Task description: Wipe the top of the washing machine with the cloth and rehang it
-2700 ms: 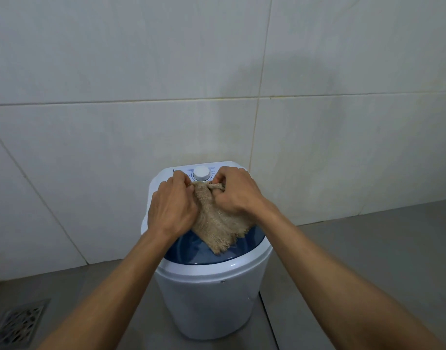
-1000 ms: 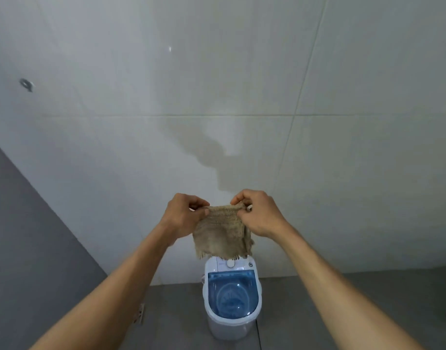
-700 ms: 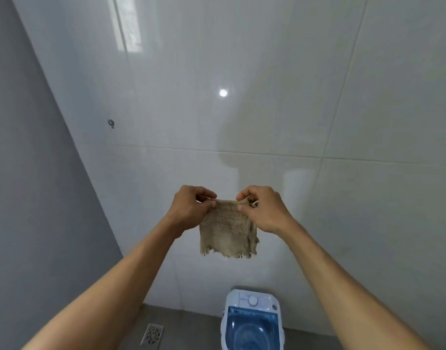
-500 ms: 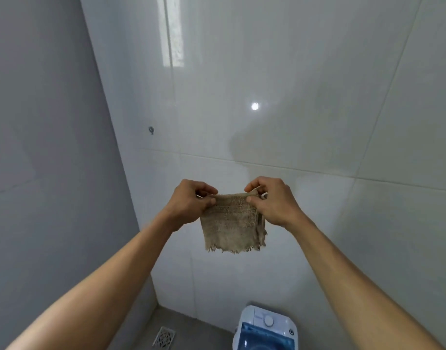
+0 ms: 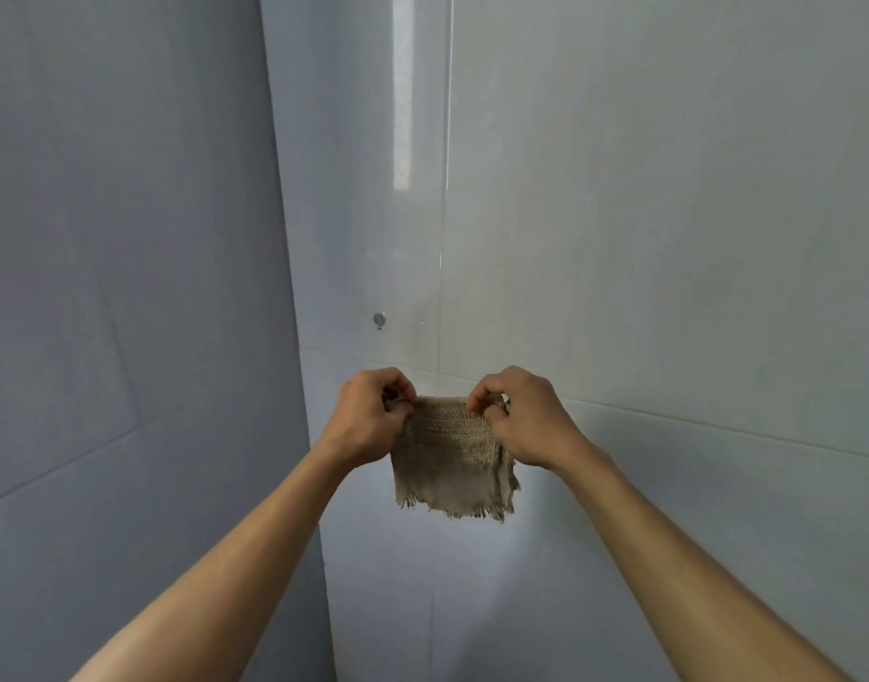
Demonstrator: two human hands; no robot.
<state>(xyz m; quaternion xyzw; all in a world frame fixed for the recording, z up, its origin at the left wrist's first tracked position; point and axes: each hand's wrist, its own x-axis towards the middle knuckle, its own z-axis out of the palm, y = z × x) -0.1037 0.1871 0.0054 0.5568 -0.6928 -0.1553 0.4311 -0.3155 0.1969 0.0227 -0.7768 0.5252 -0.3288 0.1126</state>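
Two tiled walls meet in a corner: the grey-blue wall (image 5: 127,287) on the left, the paler glossy wall (image 5: 668,238) ahead, its grout lines plain and a streak of reflected light running down it. No floor and no washing machine are in view.

Both forearms reach up and forward toward that corner. The cloth (image 5: 447,460), coarse tan weave with a frayed lower edge, hangs free in the air between the hands, in front of the pale wall and touching neither wall. The left hand (image 5: 368,420) pinches its upper left corner with curled fingers and thumb; the right hand (image 5: 521,415) pinches the upper right corner likewise. Held so, the top edge is stretched level, which by judgement presents it squarely for hanging.

A small metal hook (image 5: 379,319) sits on the pale wall, above the left hand and apart from the cloth. It is the likely hanging point; rehanging is not yet done.
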